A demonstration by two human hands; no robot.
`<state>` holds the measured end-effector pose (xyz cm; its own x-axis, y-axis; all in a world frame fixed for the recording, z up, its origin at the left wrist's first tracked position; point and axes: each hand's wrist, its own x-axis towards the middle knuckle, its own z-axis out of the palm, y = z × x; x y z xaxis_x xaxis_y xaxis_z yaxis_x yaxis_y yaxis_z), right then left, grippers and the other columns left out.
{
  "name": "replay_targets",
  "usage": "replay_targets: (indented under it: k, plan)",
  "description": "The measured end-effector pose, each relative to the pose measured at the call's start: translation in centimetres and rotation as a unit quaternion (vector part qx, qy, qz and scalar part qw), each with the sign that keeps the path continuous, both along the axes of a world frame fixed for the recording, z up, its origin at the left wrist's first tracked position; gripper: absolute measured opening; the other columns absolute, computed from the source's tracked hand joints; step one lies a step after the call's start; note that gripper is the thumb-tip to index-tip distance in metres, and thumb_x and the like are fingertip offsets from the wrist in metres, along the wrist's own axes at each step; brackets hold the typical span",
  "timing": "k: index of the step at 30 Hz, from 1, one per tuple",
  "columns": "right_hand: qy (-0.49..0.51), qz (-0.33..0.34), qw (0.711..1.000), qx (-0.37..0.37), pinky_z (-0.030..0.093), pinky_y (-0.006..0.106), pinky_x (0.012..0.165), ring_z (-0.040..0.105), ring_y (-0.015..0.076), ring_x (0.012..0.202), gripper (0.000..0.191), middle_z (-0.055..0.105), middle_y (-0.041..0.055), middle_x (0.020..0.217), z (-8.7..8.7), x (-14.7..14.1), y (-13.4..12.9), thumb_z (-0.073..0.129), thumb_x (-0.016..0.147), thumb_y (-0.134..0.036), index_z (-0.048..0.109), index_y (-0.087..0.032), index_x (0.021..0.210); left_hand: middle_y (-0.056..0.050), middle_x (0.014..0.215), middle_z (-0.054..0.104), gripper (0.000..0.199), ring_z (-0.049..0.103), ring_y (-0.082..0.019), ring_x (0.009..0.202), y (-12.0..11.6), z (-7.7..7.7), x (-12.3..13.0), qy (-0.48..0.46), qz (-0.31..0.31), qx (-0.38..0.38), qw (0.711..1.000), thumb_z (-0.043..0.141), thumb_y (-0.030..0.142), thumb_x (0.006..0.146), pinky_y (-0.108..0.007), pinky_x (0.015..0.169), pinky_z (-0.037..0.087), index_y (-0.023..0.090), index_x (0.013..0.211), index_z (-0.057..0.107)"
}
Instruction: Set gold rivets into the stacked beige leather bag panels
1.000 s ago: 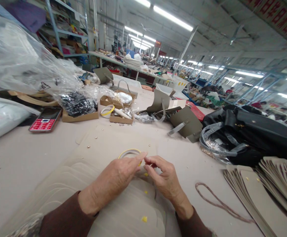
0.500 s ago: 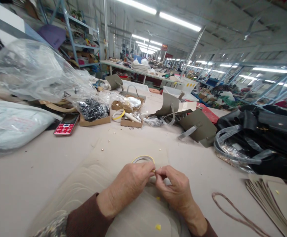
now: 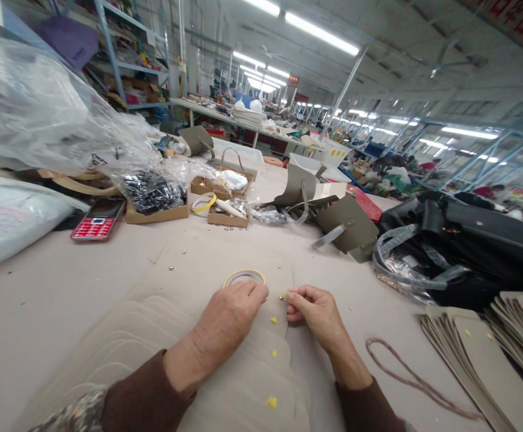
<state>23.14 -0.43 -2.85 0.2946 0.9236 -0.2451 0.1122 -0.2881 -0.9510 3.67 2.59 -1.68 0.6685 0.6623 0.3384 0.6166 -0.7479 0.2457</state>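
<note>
My left hand (image 3: 236, 312) is closed around the near side of a thin roll of yellow tape (image 3: 244, 273), whose ring stands out beyond the fingers. To its right, my right hand (image 3: 313, 309) pinches thumb against forefinger, with a tiny piece of yellow tape just showing at the tips. Both hands are over a fanned stack of beige panels (image 3: 153, 336). Yellow bits of tape (image 3: 271, 402) stick along the right side of the panels. A small metal stud (image 3: 281, 298) sits close to my right fingertips, and several more lie farther up the top panel.
Cardboard boxes of small parts (image 3: 228, 219) stand at the back, beside another yellow tape roll (image 3: 203, 203). A red-keyed phone (image 3: 98, 221) lies left. Black bags (image 3: 477, 240), a brown cord loop (image 3: 405, 372) and stacked beige pieces (image 3: 477, 354) are on the right.
My hands have parted: they met at the tape's end, and now the right is apart from the left, with a tiny piece of tape. The view has shifted slightly right.
</note>
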Motion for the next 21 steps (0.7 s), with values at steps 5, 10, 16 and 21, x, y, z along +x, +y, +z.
replay_targets:
  k: [5, 10, 16, 21]
  plan:
    - [-0.072, 0.033, 0.997, 0.000, 0.050, 0.020, 0.048, 0.059, 0.0112, 0.046, 0.028, 0.063, 0.0010, 0.054, -0.6, 0.1, -0.1, 0.067, 0.072, -0.041, 0.065, -0.013, 0.070, -0.005, 0.093, 0.062, 0.012, 0.054, -0.024, 0.088, 0.7, 0.1, 0.3, 0.121, 0.015, -0.050, 0.991, 0.047, 0.011, 0.091, -0.036, 0.074, 0.046, 0.018, 0.093, 0.057]
    - [-0.141, 0.061, 0.988, 0.004, 0.045, 0.019, 0.045, 0.056, 0.0107, 0.045, 0.021, 0.060, -0.0006, 0.053, -0.5, -0.3, -0.2, 0.061, 0.077, -0.034, 0.061, -0.015, 0.066, -0.006, 0.097, 0.060, 0.014, 0.052, -0.024, 0.090, 0.5, 0.2, 0.4, 0.125, 0.009, -0.067, 0.990, 0.045, 0.011, 0.092, -0.038, 0.078, 0.045, 0.018, 0.095, 0.057]
    - [-0.282, 0.079, 0.954, 0.060, 0.041, 0.019, 0.043, 0.052, 0.0109, 0.043, 0.020, 0.058, -0.0014, 0.050, -1.0, -0.5, -0.3, 0.056, 0.079, -0.030, 0.062, -0.017, 0.065, -0.006, 0.096, 0.059, 0.016, 0.051, -0.024, 0.089, 0.5, -0.1, 0.3, 0.126, 0.004, -0.067, 0.990, 0.044, 0.008, 0.090, -0.038, 0.079, 0.044, 0.017, 0.094, 0.056]
    - [-0.283, 0.069, 0.956, 0.038, 0.041, 0.019, 0.040, 0.051, 0.0102, 0.040, 0.020, 0.057, -0.0020, 0.049, -1.6, -0.6, 0.1, 0.055, 0.079, -0.031, 0.059, -0.018, 0.064, -0.006, 0.095, 0.057, 0.017, 0.049, -0.023, 0.089, 0.4, -0.5, 0.3, 0.115, 0.000, -0.062, 0.991, 0.043, 0.007, 0.088, -0.037, 0.078, 0.043, 0.017, 0.094, 0.056]
